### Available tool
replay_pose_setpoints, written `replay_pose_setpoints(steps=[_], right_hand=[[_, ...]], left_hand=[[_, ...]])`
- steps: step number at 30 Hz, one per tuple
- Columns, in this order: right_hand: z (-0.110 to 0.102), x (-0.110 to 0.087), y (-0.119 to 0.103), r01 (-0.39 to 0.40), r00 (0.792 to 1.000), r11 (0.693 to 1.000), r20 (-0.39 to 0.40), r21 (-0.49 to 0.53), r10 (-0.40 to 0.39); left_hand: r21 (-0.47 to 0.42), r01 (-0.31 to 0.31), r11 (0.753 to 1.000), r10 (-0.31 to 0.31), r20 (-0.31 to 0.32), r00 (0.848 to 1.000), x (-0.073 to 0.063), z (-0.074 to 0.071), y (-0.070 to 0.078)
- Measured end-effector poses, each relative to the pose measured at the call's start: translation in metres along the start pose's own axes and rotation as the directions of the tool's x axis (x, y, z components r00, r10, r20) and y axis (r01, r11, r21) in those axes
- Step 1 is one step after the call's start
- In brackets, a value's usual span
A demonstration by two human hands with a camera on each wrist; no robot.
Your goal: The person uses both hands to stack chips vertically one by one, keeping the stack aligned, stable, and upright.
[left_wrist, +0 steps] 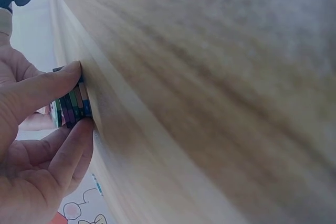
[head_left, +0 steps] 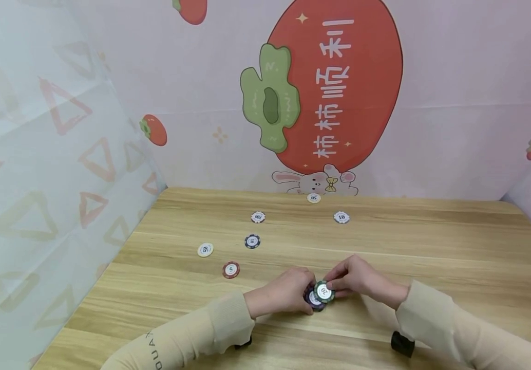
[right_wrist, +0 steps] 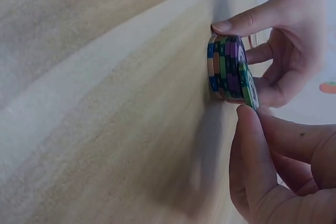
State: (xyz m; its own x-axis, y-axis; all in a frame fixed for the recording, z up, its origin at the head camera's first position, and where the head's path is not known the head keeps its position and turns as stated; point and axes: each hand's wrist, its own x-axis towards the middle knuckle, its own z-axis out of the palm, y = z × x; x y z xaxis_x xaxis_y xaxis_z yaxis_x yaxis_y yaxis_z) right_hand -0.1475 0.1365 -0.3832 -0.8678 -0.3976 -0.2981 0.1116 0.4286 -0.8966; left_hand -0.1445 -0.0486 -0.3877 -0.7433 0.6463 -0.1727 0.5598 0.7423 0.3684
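Note:
My left hand (head_left: pixel 289 291) grips a short stack of poker chips (right_wrist: pixel 220 69) standing on the table, thumb on one side and fingers on the other. In the left wrist view the stack's coloured edges (left_wrist: pixel 73 103) show between thumb and fingers. A green poker chip (head_left: pixel 324 291) marked 20 lies over the stack's dark purple top chip (head_left: pixel 315 300), shifted toward the right. My right hand (head_left: pixel 360 280) pinches this green chip by its right edge. In the right wrist view the green chip (right_wrist: pixel 248 86) tilts slightly against the stack, the right thumb and finger at its rim.
Loose chips lie on the wooden table (head_left: pixel 432 246): a red one (head_left: pixel 231 270), a black one (head_left: pixel 252 241), pale ones (head_left: pixel 205 250) and several more toward the back. A printed cloth (head_left: pixel 191 154) hangs behind and at the sides. Dark wrist mounts (head_left: pixel 402 344) sit under the sleeves.

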Motion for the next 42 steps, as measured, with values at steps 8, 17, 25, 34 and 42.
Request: replay_pose_setpoints(steps=[8,17,25,34,42], right_hand=[[0.006,-0.002,0.0,-0.01,1.0,1.0,0.015,0.004,0.01],[0.011,-0.004,0.002,-0.003,1.0,1.0,0.025,0.007,0.003],[0.015,-0.004,0.002,0.005,1.0,1.0,0.017,0.022,-0.005],[0.017,-0.002,0.005,0.001,1.0,0.999,0.023,0.036,-0.001],[0.016,-0.002,0.007,0.003,1.0,0.999,0.026,0.046,-0.004]], left_hand=[[0.03,-0.02,0.999,0.02,-0.006,1.0,0.0,0.0,0.0],[0.042,-0.017,0.999,0.018,-0.014,1.0,-0.003,0.0,0.004],[0.01,-0.016,1.0,0.016,-0.021,1.0,-0.004,-0.001,0.005],[0.003,-0.019,1.0,0.019,-0.028,0.999,-0.004,0.0,0.003],[0.021,-0.029,0.999,0.03,-0.024,0.999,-0.003,-0.001,0.003]])
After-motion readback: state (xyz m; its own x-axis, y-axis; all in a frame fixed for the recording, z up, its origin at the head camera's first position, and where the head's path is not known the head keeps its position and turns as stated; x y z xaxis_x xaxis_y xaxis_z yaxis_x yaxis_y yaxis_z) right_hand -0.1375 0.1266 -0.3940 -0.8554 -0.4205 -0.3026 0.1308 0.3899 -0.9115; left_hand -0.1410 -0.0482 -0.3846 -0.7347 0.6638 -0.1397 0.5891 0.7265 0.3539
